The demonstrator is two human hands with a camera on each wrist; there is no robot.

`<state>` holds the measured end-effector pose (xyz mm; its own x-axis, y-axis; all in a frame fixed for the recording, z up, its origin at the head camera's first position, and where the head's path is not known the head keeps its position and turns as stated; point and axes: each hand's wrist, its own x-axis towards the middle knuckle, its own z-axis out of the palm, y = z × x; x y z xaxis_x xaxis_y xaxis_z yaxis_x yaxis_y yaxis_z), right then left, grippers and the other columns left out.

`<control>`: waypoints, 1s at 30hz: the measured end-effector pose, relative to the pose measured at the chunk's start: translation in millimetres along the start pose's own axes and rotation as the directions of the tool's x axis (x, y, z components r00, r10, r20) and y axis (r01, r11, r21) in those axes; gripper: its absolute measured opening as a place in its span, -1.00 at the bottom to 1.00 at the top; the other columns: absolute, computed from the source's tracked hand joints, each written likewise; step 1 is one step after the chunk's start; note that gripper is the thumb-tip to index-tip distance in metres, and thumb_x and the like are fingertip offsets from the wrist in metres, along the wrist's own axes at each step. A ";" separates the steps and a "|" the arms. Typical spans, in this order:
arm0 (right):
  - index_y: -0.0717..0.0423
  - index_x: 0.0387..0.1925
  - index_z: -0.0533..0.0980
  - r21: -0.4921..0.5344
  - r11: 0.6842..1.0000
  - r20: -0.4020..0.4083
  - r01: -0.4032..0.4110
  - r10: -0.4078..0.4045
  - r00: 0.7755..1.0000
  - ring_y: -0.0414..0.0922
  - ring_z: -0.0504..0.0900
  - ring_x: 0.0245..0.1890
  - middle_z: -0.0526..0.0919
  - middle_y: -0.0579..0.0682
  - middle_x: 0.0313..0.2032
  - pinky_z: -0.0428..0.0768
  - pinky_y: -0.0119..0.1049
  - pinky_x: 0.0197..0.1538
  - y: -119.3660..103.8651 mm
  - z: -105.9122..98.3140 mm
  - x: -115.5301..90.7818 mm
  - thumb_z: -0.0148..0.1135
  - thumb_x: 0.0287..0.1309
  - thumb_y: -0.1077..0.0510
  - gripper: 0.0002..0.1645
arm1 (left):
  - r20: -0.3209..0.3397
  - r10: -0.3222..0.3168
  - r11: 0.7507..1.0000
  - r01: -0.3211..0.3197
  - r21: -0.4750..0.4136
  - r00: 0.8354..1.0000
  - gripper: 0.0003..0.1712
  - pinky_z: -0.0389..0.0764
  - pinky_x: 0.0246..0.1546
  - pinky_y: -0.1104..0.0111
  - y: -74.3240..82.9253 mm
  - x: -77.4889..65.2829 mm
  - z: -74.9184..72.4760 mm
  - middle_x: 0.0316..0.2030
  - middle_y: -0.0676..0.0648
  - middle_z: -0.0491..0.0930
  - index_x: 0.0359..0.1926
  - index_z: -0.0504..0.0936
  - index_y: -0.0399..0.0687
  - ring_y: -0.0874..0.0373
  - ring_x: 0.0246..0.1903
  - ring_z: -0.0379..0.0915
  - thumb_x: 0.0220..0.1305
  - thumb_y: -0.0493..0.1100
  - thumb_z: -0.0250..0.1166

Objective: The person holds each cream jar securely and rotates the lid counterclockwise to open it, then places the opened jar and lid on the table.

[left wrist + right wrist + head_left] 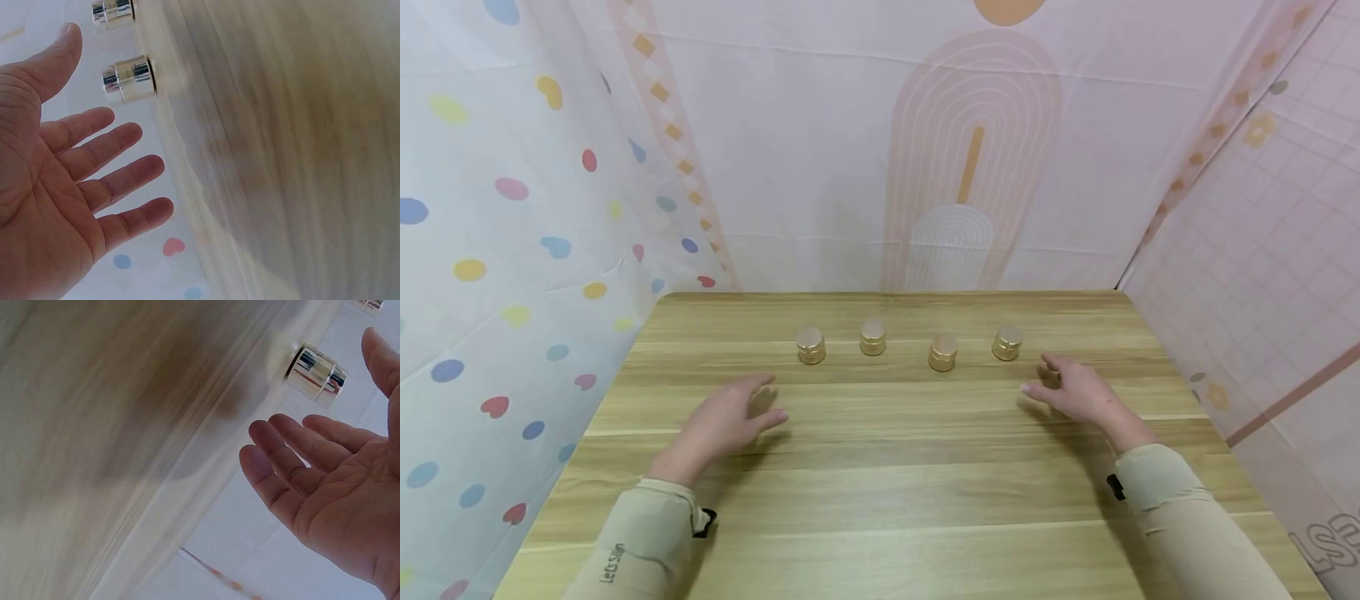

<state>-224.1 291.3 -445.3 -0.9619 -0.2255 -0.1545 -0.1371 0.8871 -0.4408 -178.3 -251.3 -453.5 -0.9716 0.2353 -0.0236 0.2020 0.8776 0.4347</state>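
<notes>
Several small gold cylindrical jars with shiny sides stand apart in an uneven row on the wooden table: a leftmost jar [811, 346], a second jar [872, 337], a third jar [943, 353] and a rightmost jar [1007, 342]. My left hand [722, 423] hovers in front and to the left of the leftmost one, holding nothing. The left wrist view shows its fingers spread, thumb apart, near a jar [129, 79]. Just right of the rightmost jar, my right hand [1081, 393] is also over the table. Its fingers are slightly bent, touching nothing, beside a jar [315, 373].
The wood-grain table [880, 483] reaches back to a patterned cloth wall [805, 167]. A dotted cloth [497, 333] hangs on the left side and a pink grid cloth [1262, 275] on the right. Both forearms wear light sleeves with black straps at the wrists.
</notes>
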 end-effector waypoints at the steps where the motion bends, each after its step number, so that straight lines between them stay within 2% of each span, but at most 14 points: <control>1: 0.44 0.59 0.13 -0.001 1.000 0.003 -0.001 0.001 1.000 0.50 0.43 0.42 0.41 0.44 0.47 0.43 0.43 0.43 -0.5 -0.1 0.0 0.22 0.45 -0.39 0.16 | -0.001 0.003 1.000 -0.003 0.000 1.000 -0.14 0.40 0.44 -0.32 0.6 0.0 0.6 0.43 -0.42 0.49 0.52 0.39 -0.31 -0.46 0.42 0.39 0.45 0.14 0.40; 11: 0.43 0.59 0.15 0.030 0.999 0.002 0.012 -0.012 1.000 0.46 0.41 0.46 0.44 0.41 0.46 0.39 0.40 0.48 -5.0 3.3 4.1 0.24 0.46 -0.35 0.13 | 0.017 0.017 1.000 -0.016 -0.025 1.000 -0.15 0.39 0.45 -0.32 9.3 0.1 7.0 0.45 -0.41 0.46 0.54 0.37 -0.27 -0.44 0.44 0.39 0.45 0.11 0.41; 20: 0.46 0.56 0.19 0.034 0.999 -0.006 0.032 -0.032 0.999 0.45 0.44 0.44 0.46 0.44 0.44 0.41 0.37 0.48 -9.5 4.3 6.1 0.24 0.48 -0.30 0.07 | -0.002 0.054 0.998 -0.054 -0.027 0.999 -0.19 0.40 0.46 -0.28 16.8 0.3 10.8 0.45 -0.39 0.47 0.51 0.42 -0.28 -0.41 0.45 0.40 0.45 0.08 0.42; 30: 0.46 0.57 0.16 0.040 0.999 -0.013 -0.033 0.033 0.999 0.46 0.46 0.42 0.46 0.48 0.41 0.39 0.39 0.48 -15.5 7.5 15.2 0.20 0.50 -0.30 0.07 | -0.015 0.091 0.996 -0.090 0.010 0.996 -0.19 0.42 0.45 -0.28 25.6 0.4 14.3 0.42 -0.40 0.50 0.50 0.44 -0.28 -0.42 0.41 0.43 0.43 0.08 0.43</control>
<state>-234.8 271.2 -447.4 -0.9690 -0.1905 -0.1575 -0.0959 0.8771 -0.4706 -171.7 -222.8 -455.3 -0.9510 0.3077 0.0291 0.2902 0.8567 0.4264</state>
